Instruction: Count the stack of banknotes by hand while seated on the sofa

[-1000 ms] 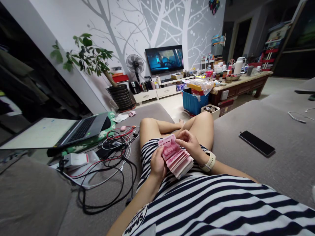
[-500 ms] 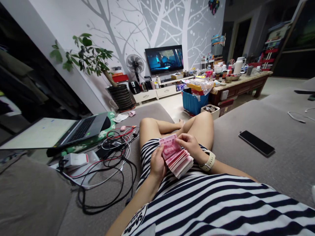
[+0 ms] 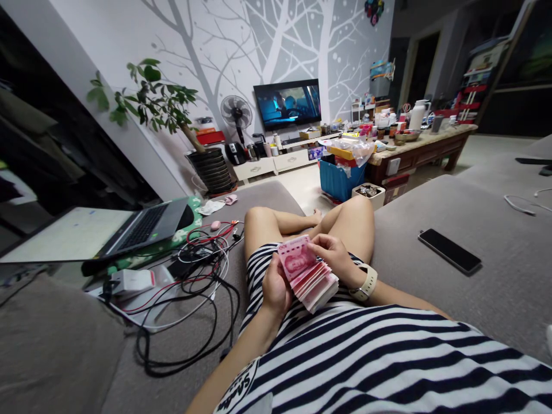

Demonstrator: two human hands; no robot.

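A thick stack of pink Chinese 100-yuan banknotes [image 3: 311, 275] is fanned out above my lap, with the top note's portrait showing. My left hand [image 3: 276, 290] grips the stack from below and at its near edge, with the thumb on the top note. My right hand [image 3: 333, 259] rests its fingers on the upper right part of the notes, and a beige watch strap [image 3: 367, 283] circles that wrist. Below the notes lie my striped black-and-white top [image 3: 379, 356] and bare crossed legs.
I sit on a grey sofa [image 3: 483, 310]. A laptop [image 3: 146, 230] and a tangle of black, white and red cables [image 3: 202, 276] lie to the left, and a black phone [image 3: 449, 251] lies to the right. Ahead stand a blue crate [image 3: 336, 181] and a television [image 3: 287, 104].
The top banknote has shifted slightly, and the fan of notes looks a little tighter. Both hands stay on the stack.
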